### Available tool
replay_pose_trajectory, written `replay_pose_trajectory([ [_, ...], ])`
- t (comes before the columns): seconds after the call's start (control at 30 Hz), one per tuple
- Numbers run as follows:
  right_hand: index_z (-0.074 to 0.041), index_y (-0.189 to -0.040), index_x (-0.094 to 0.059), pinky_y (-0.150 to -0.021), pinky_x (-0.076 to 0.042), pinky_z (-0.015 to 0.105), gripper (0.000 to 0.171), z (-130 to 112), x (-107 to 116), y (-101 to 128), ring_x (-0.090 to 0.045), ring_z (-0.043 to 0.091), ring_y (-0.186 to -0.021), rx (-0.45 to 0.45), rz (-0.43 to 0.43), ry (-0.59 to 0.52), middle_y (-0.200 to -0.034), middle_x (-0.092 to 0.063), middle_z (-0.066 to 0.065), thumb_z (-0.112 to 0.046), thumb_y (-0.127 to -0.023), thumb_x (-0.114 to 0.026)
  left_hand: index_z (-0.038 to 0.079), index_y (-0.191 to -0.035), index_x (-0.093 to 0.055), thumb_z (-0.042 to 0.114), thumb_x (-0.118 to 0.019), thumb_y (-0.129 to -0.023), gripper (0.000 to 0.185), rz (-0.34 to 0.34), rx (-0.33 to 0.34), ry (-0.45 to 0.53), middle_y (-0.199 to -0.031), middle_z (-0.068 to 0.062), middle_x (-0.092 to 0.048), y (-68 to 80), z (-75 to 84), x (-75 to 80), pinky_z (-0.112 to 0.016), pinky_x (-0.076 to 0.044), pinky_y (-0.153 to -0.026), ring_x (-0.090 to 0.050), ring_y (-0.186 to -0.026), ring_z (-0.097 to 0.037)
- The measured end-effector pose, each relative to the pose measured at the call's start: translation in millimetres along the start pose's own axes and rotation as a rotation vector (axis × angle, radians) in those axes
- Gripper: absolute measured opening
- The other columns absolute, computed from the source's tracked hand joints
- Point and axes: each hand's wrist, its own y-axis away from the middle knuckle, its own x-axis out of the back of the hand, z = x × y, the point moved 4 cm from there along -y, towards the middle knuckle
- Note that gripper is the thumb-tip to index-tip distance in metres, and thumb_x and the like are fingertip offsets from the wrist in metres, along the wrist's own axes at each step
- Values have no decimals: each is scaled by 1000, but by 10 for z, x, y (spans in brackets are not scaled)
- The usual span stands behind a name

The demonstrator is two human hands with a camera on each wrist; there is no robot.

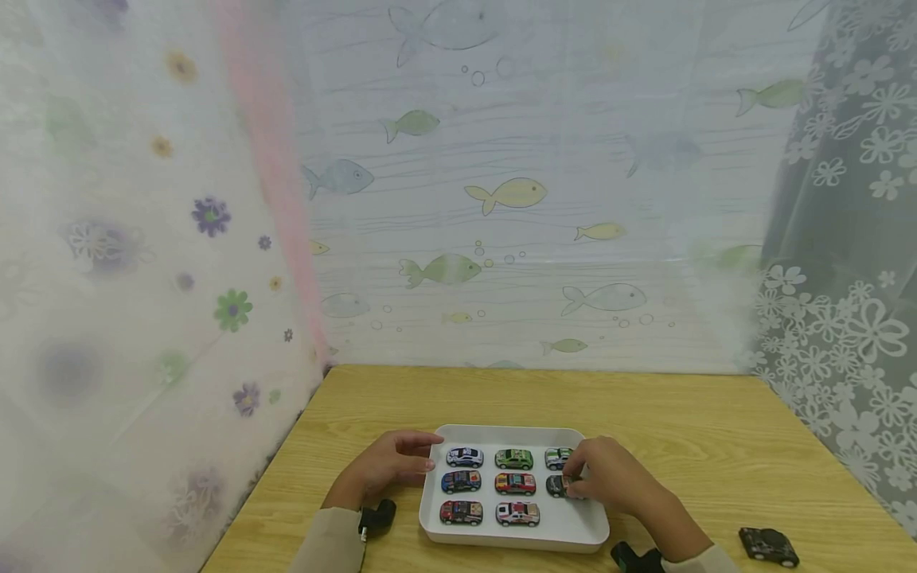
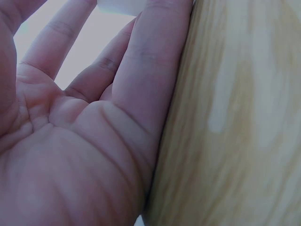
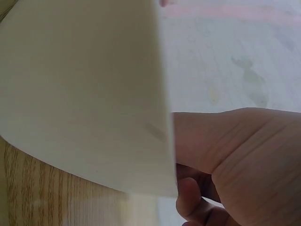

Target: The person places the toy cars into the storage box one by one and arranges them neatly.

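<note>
A white tray [image 1: 509, 543] holds toy cars in rows. My right hand [image 1: 616, 476] reaches over its right wall and pinches a black toy car [image 1: 555, 486] in the right column, partly covered by the fingers. Just behind that one sits a white-and-green toy car [image 1: 556, 458]. In the right wrist view the tray's outer wall [image 3: 84, 103] hides the fingertips. At the left wall is my left hand [image 1: 390, 463], fingers extended at the rim. The left wrist view shows its palm [image 2: 70, 146] and the little-finger side resting on the table.
Left and middle columns hold several cars, among them a blue-and-white car [image 1: 464, 458], a green car [image 1: 513, 459] and a white-and-red car [image 1: 517, 514]. Another black toy car [image 1: 768, 547] lies on the wooden table [image 1: 680, 430], right of the tray. Patterned curtains [image 1: 530, 239] surround the table.
</note>
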Motion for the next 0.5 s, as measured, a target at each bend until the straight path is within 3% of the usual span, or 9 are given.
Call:
replay_pose_trajectory([
  [0.5, -16, -93, -81, -68, -52, 25, 17, 49, 126, 52, -60, 13, -84, -25, 29, -46, -92, -72, -7, -19, -79, -90, 10, -142, -63, 12, -78, -93, 51, -29, -6, 26, -142, -17, -62, 4, -1, -9, -43, -61, -96, -66, -123, -29],
])
